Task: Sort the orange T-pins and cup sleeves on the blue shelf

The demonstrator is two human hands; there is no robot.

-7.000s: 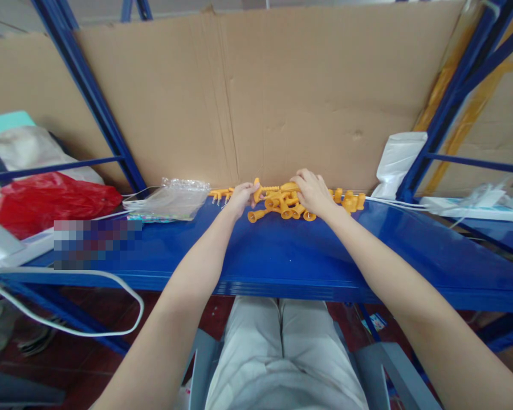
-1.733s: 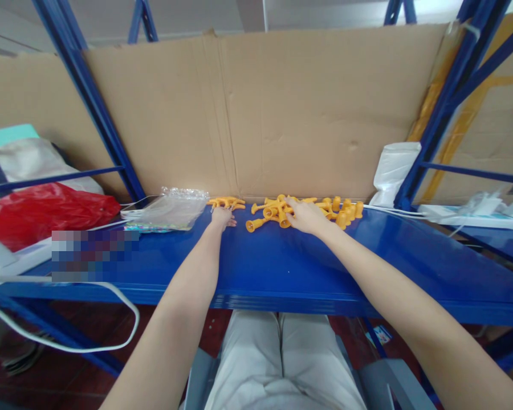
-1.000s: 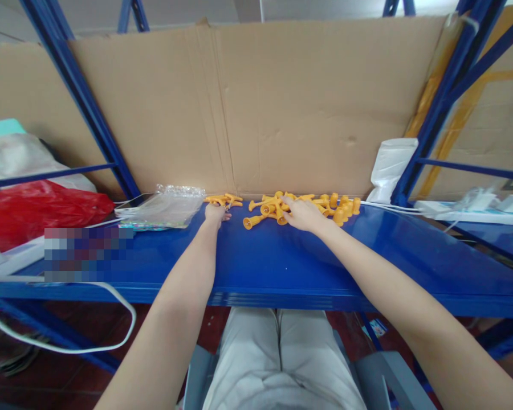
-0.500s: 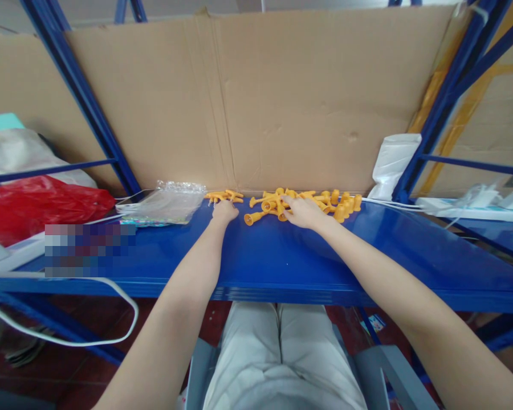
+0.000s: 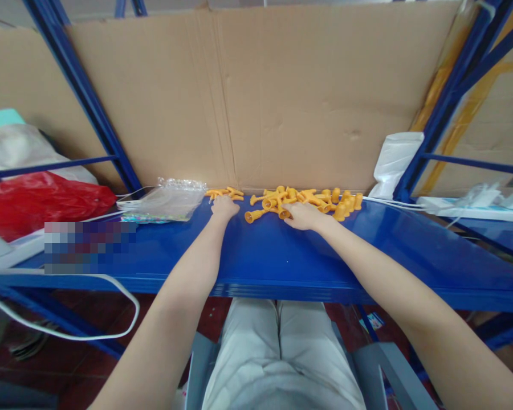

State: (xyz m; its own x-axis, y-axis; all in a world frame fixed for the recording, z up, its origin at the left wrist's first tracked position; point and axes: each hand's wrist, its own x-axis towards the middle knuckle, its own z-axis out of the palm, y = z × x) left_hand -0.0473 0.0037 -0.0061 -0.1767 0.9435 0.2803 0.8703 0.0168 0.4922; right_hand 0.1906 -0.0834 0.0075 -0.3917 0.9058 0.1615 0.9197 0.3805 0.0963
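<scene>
At the back of the blue shelf, my left hand (image 5: pixel 225 207) is closed, fingertips hidden behind the knuckles. It touches a small group of orange plastic pieces (image 5: pixel 235 195) with thin branching shapes; what it holds, if anything, cannot be made out. A larger heap of orange plastic pieces (image 5: pixel 308 195) lies to the right, several with flared, horn-like ends. At the heap's front edge, my right hand (image 5: pixel 302 217) has its fingers closed around an orange horn-shaped piece (image 5: pixel 284 213). Another horn-shaped piece (image 5: pixel 256 215) lies just left of that one, its hollow end facing me.
Clear plastic bags (image 5: pixel 169 200) lie left of my left hand. A red plastic bag (image 5: pixel 47 202) and a white cable (image 5: pixel 123 327) are farther left. Cardboard (image 5: pixel 290 97) stands behind the shelf (image 5: pixel 277 262). A white pouch (image 5: pixel 395 162) leans by the right post; a power strip (image 5: pixel 474 210) lies beyond.
My right hand has drawn slightly toward me, from on top of the heap to the horn-shaped piece at its front. My left hand stays by the small group, its fingers more tucked in.
</scene>
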